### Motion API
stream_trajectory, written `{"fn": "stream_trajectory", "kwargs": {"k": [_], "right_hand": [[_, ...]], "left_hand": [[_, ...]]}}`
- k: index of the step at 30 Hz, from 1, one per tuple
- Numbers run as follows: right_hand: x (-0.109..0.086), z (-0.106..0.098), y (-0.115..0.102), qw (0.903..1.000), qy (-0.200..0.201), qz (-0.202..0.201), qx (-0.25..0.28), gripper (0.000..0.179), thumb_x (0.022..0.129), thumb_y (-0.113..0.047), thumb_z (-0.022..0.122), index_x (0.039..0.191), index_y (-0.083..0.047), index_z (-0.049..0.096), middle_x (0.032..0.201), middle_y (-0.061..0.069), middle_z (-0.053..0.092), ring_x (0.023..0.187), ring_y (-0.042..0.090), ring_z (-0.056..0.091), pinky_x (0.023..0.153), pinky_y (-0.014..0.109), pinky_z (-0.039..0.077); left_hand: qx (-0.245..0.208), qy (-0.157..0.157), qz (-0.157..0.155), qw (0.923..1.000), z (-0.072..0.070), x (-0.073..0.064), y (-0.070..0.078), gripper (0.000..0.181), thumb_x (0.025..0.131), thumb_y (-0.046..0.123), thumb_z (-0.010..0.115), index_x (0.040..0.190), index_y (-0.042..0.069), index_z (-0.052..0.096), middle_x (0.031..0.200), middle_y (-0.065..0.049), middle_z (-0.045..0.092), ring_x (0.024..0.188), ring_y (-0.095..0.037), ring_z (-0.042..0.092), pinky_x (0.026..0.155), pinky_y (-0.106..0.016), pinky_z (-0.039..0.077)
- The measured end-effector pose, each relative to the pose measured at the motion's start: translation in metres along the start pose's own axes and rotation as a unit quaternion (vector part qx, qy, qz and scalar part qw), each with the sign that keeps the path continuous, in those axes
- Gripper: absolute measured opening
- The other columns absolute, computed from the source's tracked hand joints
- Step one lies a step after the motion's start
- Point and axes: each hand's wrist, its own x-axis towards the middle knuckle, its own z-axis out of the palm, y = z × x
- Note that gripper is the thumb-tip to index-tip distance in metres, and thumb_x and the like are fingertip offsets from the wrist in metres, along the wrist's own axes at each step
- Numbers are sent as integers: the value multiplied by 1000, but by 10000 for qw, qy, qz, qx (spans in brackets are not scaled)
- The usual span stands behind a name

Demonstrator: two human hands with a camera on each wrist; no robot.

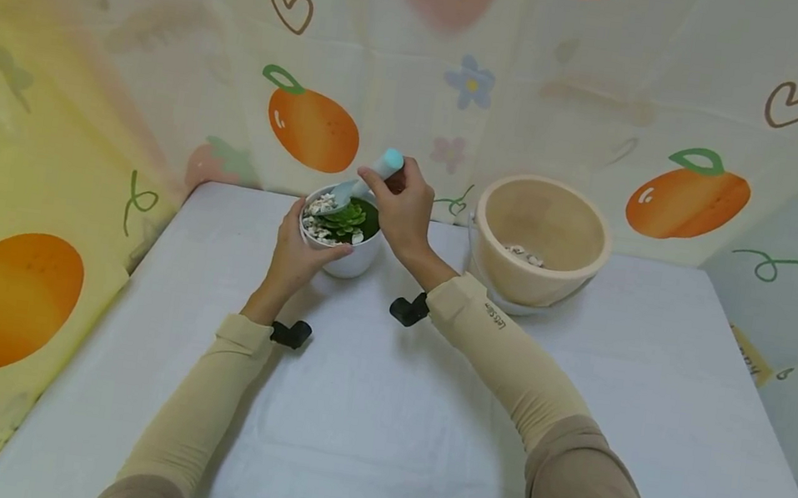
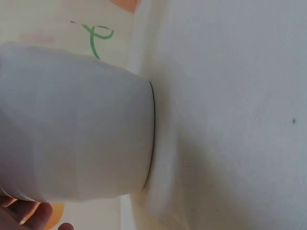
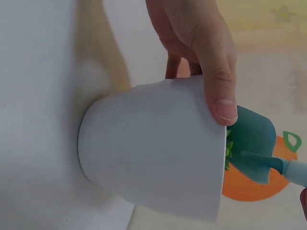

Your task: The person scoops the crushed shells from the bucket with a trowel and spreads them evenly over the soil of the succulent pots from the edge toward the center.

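Note:
A white flower pot [image 1: 352, 262] stands upright on the table, with a green succulent [image 1: 346, 220] and white pebbles [image 1: 317, 227] inside. My left hand [image 1: 300, 256] grips the pot at its rim, thumb on the near side. In the right wrist view that thumb [image 3: 223, 98] presses the pot's outer wall at the lip. My right hand [image 1: 407, 206] holds a small trowel [image 1: 389, 164] by its pale blue handle. The trowel's teal blade [image 3: 254, 134] is tilted over the pot, next to the succulent. In the left wrist view the pot's wall [image 2: 81, 124] fills much of the frame.
Right of the pot stands a beige bucket [image 1: 539, 278] with a few pebbles [image 1: 523, 255] at its bottom and its handle hanging down. A white cloth covers the table [image 1: 373, 447]. Behind hangs a printed curtain [image 1: 408, 65] with oranges and hearts.

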Motion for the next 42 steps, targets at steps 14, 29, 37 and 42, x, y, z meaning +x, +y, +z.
{"fn": "stream_trajectory", "kwargs": {"k": [14,29,37,42], "right_hand": [[0,1,2,9996,-211,-19,-165,33,90,-25,71,110,-1,59,95,15,70,89,23,68,82,27,56],[-1,2,-5,9993,-322,32,-208,27,91,-22,70,102,1,60,96,16,72,92,24,70,83,27,57],[-3,4,-5,9993,-227,-69,-279,29,89,-23,72,103,1,61,95,17,73,91,24,71,82,26,57],[-3,5,-3,9993,-132,-152,-326,28,90,-24,71,101,0,61,91,15,73,88,22,70,79,26,57]], "left_hand": [[-101,-651,192,9976,-18,9,1,103,74,32,85,152,7,22,151,-17,32,139,-32,31,117,-55,24],[-459,-722,114,9963,-15,11,-4,101,76,29,84,153,13,22,152,-12,35,139,-29,34,117,-54,24],[-285,-75,396,9988,-5,4,-3,96,71,29,87,148,9,33,143,-13,45,131,-27,42,113,-49,31],[-165,79,282,9994,-3,-2,3,101,70,34,87,149,8,30,146,-15,41,133,-30,40,113,-52,31]]}}
